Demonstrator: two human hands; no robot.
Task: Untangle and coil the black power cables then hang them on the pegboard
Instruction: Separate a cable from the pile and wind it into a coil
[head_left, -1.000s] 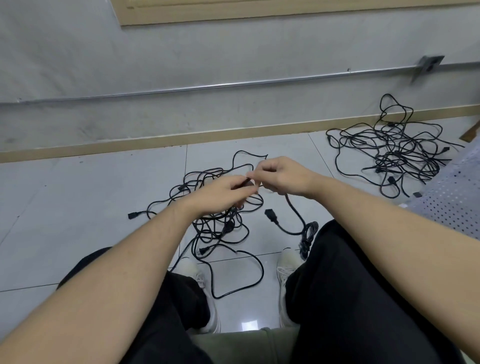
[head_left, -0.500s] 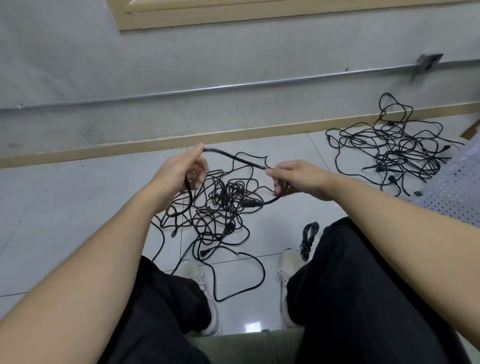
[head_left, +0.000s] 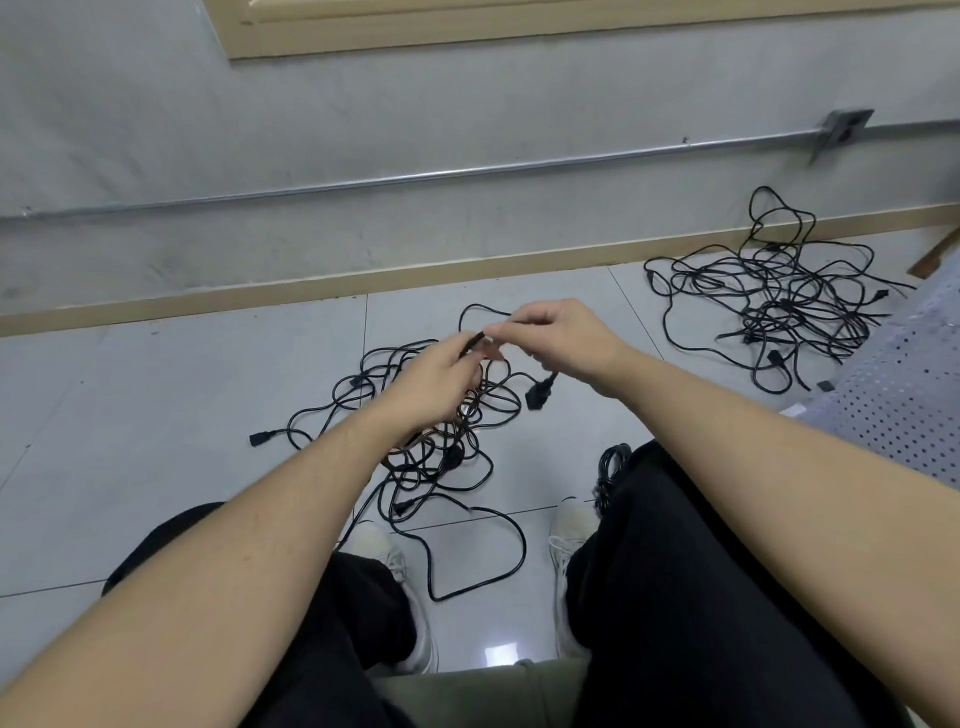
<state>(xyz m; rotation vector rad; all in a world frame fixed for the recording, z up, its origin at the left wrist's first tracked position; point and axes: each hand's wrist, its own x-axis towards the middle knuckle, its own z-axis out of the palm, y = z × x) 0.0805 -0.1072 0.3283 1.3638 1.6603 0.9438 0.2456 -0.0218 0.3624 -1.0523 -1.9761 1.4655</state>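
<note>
I have both hands raised together over the floor, just above the nearer tangle of black power cables (head_left: 436, 441). My left hand (head_left: 436, 382) has its fingers curled around one black cable (head_left: 474, 340), pinching it near the fingertips, and my right hand (head_left: 563, 340) meets it from the right, thumb and fingers closed on the same cable just beside the left fingertips. From under the right hand a short length of that cable drops to a plug (head_left: 537, 395) that hangs just above the floor, to the right of the tangle. The tangle itself lies on the grey tiled floor (head_left: 156, 415) between my knees and the wall, with one loose end and its connector (head_left: 257, 439) trailing out to the left and a long loop (head_left: 483, 561) curving near, between my shoes. A small coiled bundle (head_left: 613, 467) sits on the floor beside my right knee. Far to the right, against the skirting board, a second tangle of black cables (head_left: 774, 306) lies well apart from the first. A perforated grey panel (head_left: 893, 405) shows at the right edge. A metal conduit (head_left: 415, 176) runs along the wall.
</note>
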